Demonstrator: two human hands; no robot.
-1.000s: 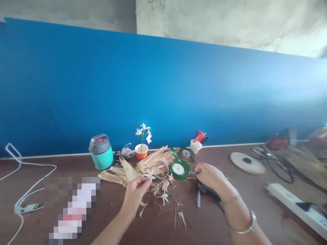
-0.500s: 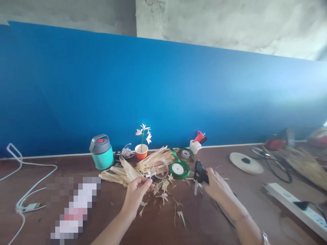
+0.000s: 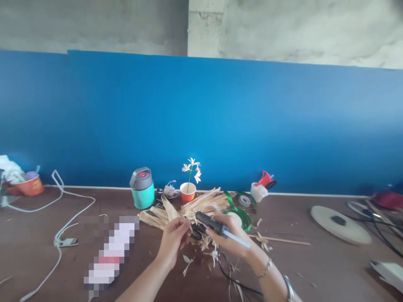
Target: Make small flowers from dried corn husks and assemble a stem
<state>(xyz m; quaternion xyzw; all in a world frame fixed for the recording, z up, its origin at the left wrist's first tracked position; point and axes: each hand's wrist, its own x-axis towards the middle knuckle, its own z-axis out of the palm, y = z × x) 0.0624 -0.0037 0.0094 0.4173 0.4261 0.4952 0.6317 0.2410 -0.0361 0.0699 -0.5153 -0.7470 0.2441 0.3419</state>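
My right hand (image 3: 229,235) is wrapped round a black hot glue gun (image 3: 209,221), a translucent glue stick (image 3: 236,239) poking out of its back end. The gun's front is close to my left hand (image 3: 175,239), whose thumb and fingers are pinched together; whatever they hold is too small to make out. Behind both hands lies a pile of dried corn husks (image 3: 204,202). Small husk flowers (image 3: 214,254) and scraps are strewn just below the gun. An orange paper cup (image 3: 188,193) with a white flower stem (image 3: 189,172) stands behind the husks.
Green ribbon (image 3: 247,222) and a tape roll (image 3: 244,200) lie right of the husks, near a white holder (image 3: 258,192) with red-handled scissors. A teal jar (image 3: 143,195) stands left. A thin stick (image 3: 280,239), a round disc (image 3: 340,224) and white cables (image 3: 59,235) lie farther out.
My right hand has brought the glue gun leftward, from beside the ribbon to my left hand. My left hand stays pinched. The view has turned slightly left.
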